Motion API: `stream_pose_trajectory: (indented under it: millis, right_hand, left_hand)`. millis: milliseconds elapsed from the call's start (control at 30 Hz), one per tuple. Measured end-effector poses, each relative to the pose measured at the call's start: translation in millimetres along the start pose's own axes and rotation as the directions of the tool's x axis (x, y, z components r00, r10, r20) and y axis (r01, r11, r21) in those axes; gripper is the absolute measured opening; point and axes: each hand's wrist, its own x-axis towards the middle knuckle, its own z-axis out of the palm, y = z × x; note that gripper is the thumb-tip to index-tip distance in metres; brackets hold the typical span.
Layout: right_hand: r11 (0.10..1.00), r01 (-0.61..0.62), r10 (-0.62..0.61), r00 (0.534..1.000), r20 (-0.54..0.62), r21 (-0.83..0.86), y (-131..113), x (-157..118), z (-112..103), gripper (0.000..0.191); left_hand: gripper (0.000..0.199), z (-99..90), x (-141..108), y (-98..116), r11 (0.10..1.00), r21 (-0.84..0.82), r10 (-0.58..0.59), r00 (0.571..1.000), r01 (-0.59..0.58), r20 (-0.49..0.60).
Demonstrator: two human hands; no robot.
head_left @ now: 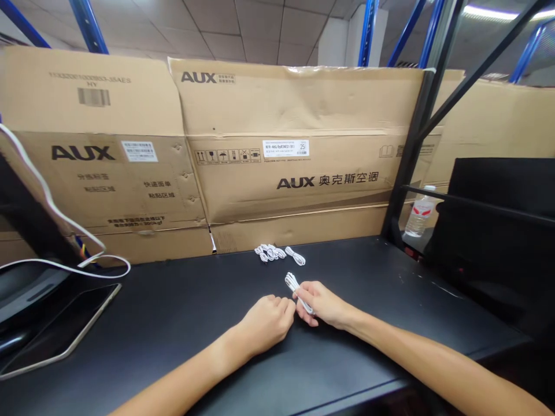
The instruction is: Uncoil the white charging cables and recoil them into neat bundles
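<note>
A bundled white cable (293, 282) lies in my right hand (319, 301), gripped between the thumb and fingers and slanting up to the left. Close beside it, my left hand (269, 319) is closed with its knuckles toward me, its fingertips near the lower part of the bundle. What the left fingers hold, if anything, is hidden. Farther back on the black table (195, 323), a small pile of white cables (269, 252) sits next to another folded white cable (295, 256).
Cardboard sheets (303, 115) stand upright along the table's back edge. A tablet-like panel (65, 329) and a loose white cord (117, 260) are at the left. Behind the black metal frame (407, 150) at right stand a water bottle (420, 215) and a dark screen-like panel (498, 231).
</note>
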Motion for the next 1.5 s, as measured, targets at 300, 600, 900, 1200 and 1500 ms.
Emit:
stream_pose_trajectory:
  millis: [300,600,900,1200,1500]
  right_hand:
    - [0.999,0.041,-0.041,0.997,0.072,0.007,9,2,1,0.043]
    - [0.997,0.019,-0.027,0.994,0.104,0.074,-1,2,-7,0.044]
    - [0.958,0.277,-0.279,0.96,-0.011,-0.07,-13,0,-10,0.03]
    - [0.943,0.326,-0.313,0.937,0.156,-0.068,-18,-9,-22,0.024]
    - [0.85,0.263,-0.181,0.959,0.216,-0.456,-10,-8,-11,0.07]
  left_hand:
    - [0.021,-7.0,5,5,0.995,0.095,-0.045,0.998,0.041,0.035]
    - [0.021,-8.0,6,-7,0.998,-0.02,-0.059,0.996,0.058,-0.071]
    - [0.025,-10.5,9,-9,0.533,-0.717,-0.584,0.809,0.449,0.073]
    - [0.026,-9.7,3,-6,0.516,-0.722,-0.616,0.785,0.46,0.061]
    - [0.024,-16.0,5,-6,0.469,-0.762,-0.652,0.757,0.447,0.043]
